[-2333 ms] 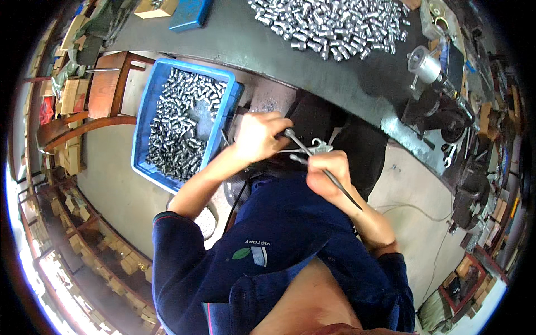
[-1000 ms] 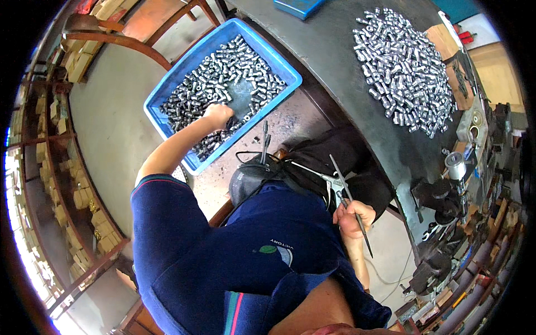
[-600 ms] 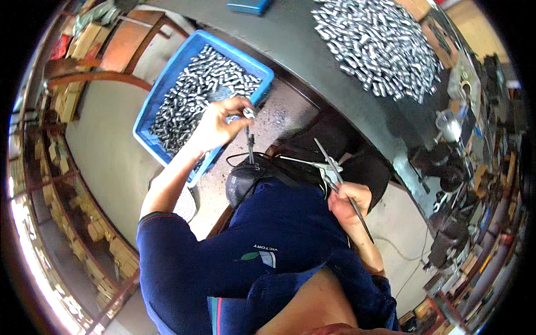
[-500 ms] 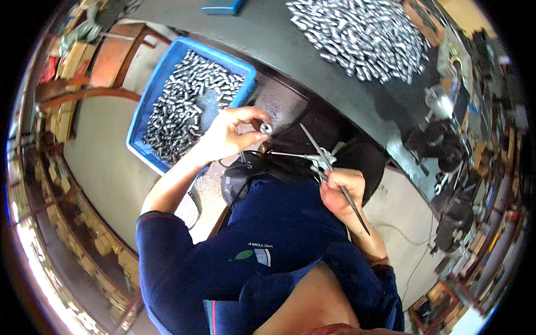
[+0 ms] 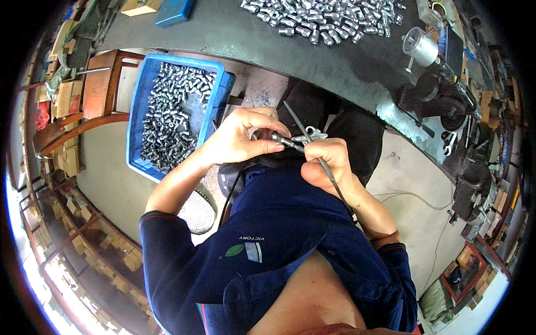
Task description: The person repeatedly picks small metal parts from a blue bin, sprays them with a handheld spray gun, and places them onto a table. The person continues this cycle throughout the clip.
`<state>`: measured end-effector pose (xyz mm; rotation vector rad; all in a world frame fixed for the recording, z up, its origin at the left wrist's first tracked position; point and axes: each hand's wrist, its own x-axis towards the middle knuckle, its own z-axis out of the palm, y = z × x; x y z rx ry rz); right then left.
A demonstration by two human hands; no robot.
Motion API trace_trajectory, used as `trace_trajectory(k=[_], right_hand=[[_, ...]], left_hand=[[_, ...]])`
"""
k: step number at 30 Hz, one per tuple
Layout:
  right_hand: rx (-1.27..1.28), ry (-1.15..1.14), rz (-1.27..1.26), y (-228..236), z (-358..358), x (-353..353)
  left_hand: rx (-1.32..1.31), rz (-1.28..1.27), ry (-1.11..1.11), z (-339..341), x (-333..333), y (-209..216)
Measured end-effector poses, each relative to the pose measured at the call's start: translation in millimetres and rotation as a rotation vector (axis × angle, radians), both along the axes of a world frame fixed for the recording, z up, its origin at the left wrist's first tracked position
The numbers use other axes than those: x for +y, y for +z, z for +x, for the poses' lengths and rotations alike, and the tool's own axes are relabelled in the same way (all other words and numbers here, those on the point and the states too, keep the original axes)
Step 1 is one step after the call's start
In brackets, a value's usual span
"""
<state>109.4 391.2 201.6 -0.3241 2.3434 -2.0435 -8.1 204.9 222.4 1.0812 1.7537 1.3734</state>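
Observation:
My left hand (image 5: 241, 138) is closed, pinching a small shiny metal fitting (image 5: 277, 137) between thumb and fingers above my lap. My right hand (image 5: 328, 159) grips a long, thin, dark tapered rod like a file (image 5: 295, 115), which slants across the fist and sticks out at both ends. From the same fist a second, shorter dark tool (image 5: 297, 147) points at the fitting and meets its end; whether its tip is inside I cannot tell. Just beyond the hands lies a silver metal tool with a lever-like shape (image 5: 314, 133), partly hidden.
A blue plastic crate (image 5: 134, 125) of metal fittings stands to the left. A heap of similar fittings (image 5: 335, 22) covers part of the dark workbench (image 5: 223, 36). A blue box (image 5: 174, 11) lies at its far left, a clamping fixture (image 5: 421, 47) at right. A wooden chair (image 5: 100, 84) stands beyond the crate.
My hands have come together, bringing the fitting in my left hand against the short tool in my right. The view has shifted, so the bench and heap sit higher in it.

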Motion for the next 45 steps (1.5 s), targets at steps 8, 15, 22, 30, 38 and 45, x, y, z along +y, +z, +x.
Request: trace_trajectory(k=[8, 15, 22, 30, 38, 45], right_hand=[[0.119, -0.088, -0.022, -14, 5, 0], [0.010, -0.114, -0.074, -18, 6, -2], [-0.105, -0.190, -0.199, -16, 22, 10], [0.176, 0.038, -0.201, 22, 23, 0], [0.009, -0.003, -0.194, 25, 21, -9], [-0.041, 0.013, 0.009, -10, -14, -16]], left_hand=[[-0.458, -0.059, 0.133, 15, 2, -9], [-0.484, -0.067, 0.209, 23, 8, -7], [0.074, -0.038, 0.282, 1, 3, -15], [0.511, -0.117, 0.447, -1, -3, -38], [0.574, -0.121, 0.413, 3, -2, -36], [0.664, -0.095, 0.233, 12, 11, -41]])
